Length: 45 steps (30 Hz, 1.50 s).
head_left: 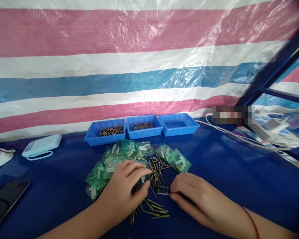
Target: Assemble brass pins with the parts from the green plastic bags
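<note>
A loose pile of brass-coloured blind rivets (157, 171) with thin pins lies on the blue table between my hands. My left hand (129, 186) hovers over the pile's left side, thumb and fingers apart with nothing seen between them. Pinched together just right of the pile are the fingers of my right hand (194, 196); thin silvery rivet pins (163, 193) stick out from its fingertips. Under and behind the left hand, green plastic bags (97, 172) with pale pieces inside form a heap, partly covered by it. Another green bag (179, 161) lies beyond my right hand.
At the back stand three blue bins: a left bin (89, 137) and a middle bin (146, 132) holding small metal parts, and a bare right bin (179, 124). A light-blue device (42, 146) and a phone (8, 205) lie left. Cables (229, 132) cross the right side.
</note>
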{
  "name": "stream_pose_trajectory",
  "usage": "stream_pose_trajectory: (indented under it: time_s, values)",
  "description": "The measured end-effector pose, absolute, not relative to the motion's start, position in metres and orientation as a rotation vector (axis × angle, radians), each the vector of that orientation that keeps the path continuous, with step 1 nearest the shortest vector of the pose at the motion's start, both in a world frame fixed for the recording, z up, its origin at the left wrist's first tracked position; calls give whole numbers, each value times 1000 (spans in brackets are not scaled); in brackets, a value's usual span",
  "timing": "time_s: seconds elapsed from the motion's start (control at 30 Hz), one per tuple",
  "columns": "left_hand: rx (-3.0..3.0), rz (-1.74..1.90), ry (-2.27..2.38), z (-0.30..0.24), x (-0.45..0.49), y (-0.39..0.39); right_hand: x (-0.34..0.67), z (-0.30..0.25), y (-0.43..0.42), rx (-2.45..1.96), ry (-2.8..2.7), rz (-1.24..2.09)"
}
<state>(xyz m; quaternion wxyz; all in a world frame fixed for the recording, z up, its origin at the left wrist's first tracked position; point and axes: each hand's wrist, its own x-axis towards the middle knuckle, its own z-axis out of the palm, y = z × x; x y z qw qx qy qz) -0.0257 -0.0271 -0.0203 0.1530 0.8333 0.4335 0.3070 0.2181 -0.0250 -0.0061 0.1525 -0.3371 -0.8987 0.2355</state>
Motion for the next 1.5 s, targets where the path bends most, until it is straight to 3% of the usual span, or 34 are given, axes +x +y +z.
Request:
stream_pose_trajectory:
  time_s: [0.23,0.53,0.7,0.9,1.07,1.3,1.5]
  values:
    - [2016,956,1108,-8,5,-1,201,0,2,-1066,-1821,1482]
    - [1909,1099,1133,-15,1,-3,192,-12,2,-1017,-1617,1687]
    - [1943,1112,1154,-16,-1,0,193,-10,4,-1071,-1567,1566]
    - [2219,1024,1235,-20,5,-8,195,-10,0,-1035,-1770,1001]
    - [2380,990,1330,1,-3,14,205,-5,-2,-968,-1941,756]
    - [2633,986,1721,19,-24,102,214,10,-8,-661,-2815,636]
    - [2686,993,1602,1,-26,79,208,1,-15,-685,-2960,472]
